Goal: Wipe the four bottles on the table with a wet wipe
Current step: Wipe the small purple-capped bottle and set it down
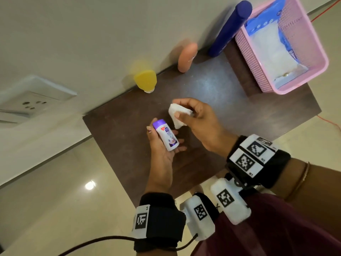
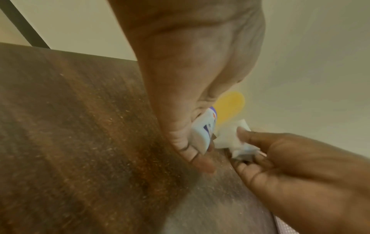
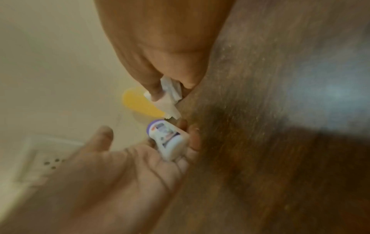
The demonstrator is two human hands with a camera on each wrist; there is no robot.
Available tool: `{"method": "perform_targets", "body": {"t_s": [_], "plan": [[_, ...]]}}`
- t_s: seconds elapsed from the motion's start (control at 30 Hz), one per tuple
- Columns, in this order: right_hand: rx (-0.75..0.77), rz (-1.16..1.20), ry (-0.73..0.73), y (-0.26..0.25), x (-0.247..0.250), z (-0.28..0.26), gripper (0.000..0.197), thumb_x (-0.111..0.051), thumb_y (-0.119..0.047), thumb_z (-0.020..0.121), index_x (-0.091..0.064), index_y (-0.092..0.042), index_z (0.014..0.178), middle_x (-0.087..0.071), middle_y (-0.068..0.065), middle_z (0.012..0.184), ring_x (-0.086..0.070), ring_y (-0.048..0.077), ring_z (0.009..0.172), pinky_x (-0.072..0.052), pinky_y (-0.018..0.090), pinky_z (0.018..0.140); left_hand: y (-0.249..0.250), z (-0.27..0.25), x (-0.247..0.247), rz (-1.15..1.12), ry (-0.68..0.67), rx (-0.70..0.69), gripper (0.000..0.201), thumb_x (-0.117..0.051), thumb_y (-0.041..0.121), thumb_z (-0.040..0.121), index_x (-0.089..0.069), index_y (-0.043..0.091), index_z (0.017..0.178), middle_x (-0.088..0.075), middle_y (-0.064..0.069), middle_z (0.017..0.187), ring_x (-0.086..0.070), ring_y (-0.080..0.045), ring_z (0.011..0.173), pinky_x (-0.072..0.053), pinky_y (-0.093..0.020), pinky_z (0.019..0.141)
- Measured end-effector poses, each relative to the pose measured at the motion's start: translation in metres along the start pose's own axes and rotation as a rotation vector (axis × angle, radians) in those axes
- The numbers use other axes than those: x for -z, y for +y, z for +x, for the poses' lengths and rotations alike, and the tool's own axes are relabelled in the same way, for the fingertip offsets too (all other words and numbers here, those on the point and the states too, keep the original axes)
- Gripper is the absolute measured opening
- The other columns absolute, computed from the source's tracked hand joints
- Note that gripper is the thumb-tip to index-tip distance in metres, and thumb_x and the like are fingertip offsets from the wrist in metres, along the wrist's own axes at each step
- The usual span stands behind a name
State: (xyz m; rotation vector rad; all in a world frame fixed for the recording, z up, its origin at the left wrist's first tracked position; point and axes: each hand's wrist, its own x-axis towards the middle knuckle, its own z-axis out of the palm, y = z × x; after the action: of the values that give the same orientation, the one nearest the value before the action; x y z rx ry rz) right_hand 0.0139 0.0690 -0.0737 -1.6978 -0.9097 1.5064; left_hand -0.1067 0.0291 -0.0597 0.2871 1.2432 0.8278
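My left hand (image 1: 160, 154) holds a small white bottle with a purple cap (image 1: 166, 138) above the dark table (image 1: 212, 85); the bottle lies tilted across my fingers, cap away from me. My right hand (image 1: 199, 122) pinches a crumpled white wet wipe (image 1: 177, 114) just right of the cap, a little apart from it. The left wrist view shows the bottle (image 2: 204, 131) and the wipe (image 2: 228, 136) side by side. Against the wall stand a yellow bottle (image 1: 145, 80), a peach bottle (image 1: 187, 57) and a tall dark blue bottle (image 1: 230, 28).
A pink plastic basket (image 1: 313, 58) with a blue pack of wipes (image 1: 267, 43) sits at the table's far right. A white wall socket (image 1: 31, 100) is mounted left of the table. An orange cable (image 1: 330, 124) runs along the floor at the right.
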Motion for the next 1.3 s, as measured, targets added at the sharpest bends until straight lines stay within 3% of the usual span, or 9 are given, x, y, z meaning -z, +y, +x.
{"method": "perform_targets", "body": {"t_s": [0.1,0.17,0.3,0.4,0.6,0.73,0.97,1.2,1.3], "plan": [[0.459,-0.421,-0.087,0.001,0.003,-0.007,0.031,-0.050,-0.002,0.087,-0.067,-0.009,0.112,-0.059,0.006,0.106,-0.056,0.013,0.097,-0.045,0.014,0.083,0.008,-0.004,-0.011,-0.095,-0.106,0.016,0.056,-0.022,0.059,0.084,-0.051,0.028,0.121,-0.069,0.002,0.111,-0.063,-0.015,0.106,-0.050,-0.032,0.093],[0.689,-0.644,-0.190,0.005,0.007,-0.012,0.036,-0.043,-0.008,0.086,-0.067,-0.006,0.112,-0.061,0.012,0.106,-0.054,0.021,0.097,-0.041,0.018,0.083,0.012,-0.003,-0.015,-0.107,-0.113,0.009,0.057,-0.022,0.059,0.085,-0.056,0.025,0.115,-0.067,-0.001,0.114,-0.060,-0.016,0.113,-0.043,-0.033,0.102],[0.904,-0.751,-0.310,0.009,0.023,-0.024,0.030,-0.044,-0.014,0.095,-0.068,-0.002,0.107,-0.061,0.015,0.106,-0.054,0.028,0.094,-0.045,0.032,0.080,0.019,0.000,-0.020,-0.091,-0.118,-0.038,0.061,-0.018,0.062,0.088,-0.056,0.023,0.115,-0.064,-0.003,0.091,-0.060,-0.012,0.090,-0.045,-0.027,0.091],[0.921,-0.774,-0.284,0.013,0.039,-0.023,0.026,-0.049,-0.011,0.093,-0.067,-0.004,0.110,-0.059,0.012,0.109,-0.052,0.024,0.099,-0.044,0.029,0.085,0.021,-0.001,-0.029,-0.087,-0.134,-0.058,0.074,-0.024,0.067,0.079,-0.040,0.026,0.138,-0.057,-0.010,0.109,-0.055,-0.018,0.100,-0.042,-0.035,0.099],[0.818,-0.673,-0.064,-0.003,0.040,0.002,0.029,-0.051,-0.006,0.086,-0.069,-0.008,0.110,-0.064,0.015,0.109,-0.052,0.020,0.102,-0.035,0.018,0.090,0.013,-0.003,-0.047,-0.070,-0.200,-0.073,0.075,-0.023,0.067,0.077,-0.037,0.030,0.141,-0.051,-0.003,0.141,-0.050,-0.019,0.127,-0.034,-0.046,0.109],[0.865,-0.734,-0.013,-0.006,0.040,-0.005,0.027,-0.055,-0.005,0.084,-0.069,-0.005,0.107,-0.066,0.015,0.102,-0.050,0.021,0.095,-0.040,0.026,0.080,0.007,-0.005,-0.053,-0.043,-0.203,-0.109,0.069,-0.022,0.067,0.085,-0.042,0.026,0.138,-0.053,-0.006,0.138,-0.049,-0.020,0.129,-0.038,-0.042,0.109],[0.911,-0.756,-0.113,0.002,0.068,-0.033,0.023,-0.049,-0.009,0.092,-0.071,-0.005,0.096,-0.067,0.011,0.095,-0.052,0.023,0.087,-0.048,0.033,0.066,0.014,-0.002,-0.066,0.052,-0.220,-0.134,0.071,-0.021,0.068,0.081,-0.041,0.026,0.135,-0.061,-0.006,0.109,-0.061,-0.010,0.093,-0.050,-0.021,0.078],[0.856,-0.730,0.041,-0.032,0.066,0.001,0.019,-0.056,-0.013,0.086,-0.071,-0.007,0.098,-0.062,0.015,0.096,-0.051,0.021,0.090,-0.043,0.028,0.074,0.010,-0.009,-0.084,0.088,-0.268,-0.120,0.056,-0.015,0.060,0.086,-0.056,0.036,0.114,-0.070,0.013,0.111,-0.060,-0.007,0.113,-0.048,-0.027,0.092],[0.856,-0.759,0.035,-0.030,0.065,-0.003,0.022,-0.054,-0.013,0.087,-0.071,-0.007,0.100,-0.062,0.015,0.098,-0.049,0.021,0.093,-0.042,0.027,0.074,0.007,-0.007,-0.083,0.058,-0.254,-0.111,0.060,-0.009,0.061,0.093,-0.054,0.033,0.122,-0.064,0.006,0.124,-0.054,-0.011,0.123,-0.040,-0.037,0.106]]}}
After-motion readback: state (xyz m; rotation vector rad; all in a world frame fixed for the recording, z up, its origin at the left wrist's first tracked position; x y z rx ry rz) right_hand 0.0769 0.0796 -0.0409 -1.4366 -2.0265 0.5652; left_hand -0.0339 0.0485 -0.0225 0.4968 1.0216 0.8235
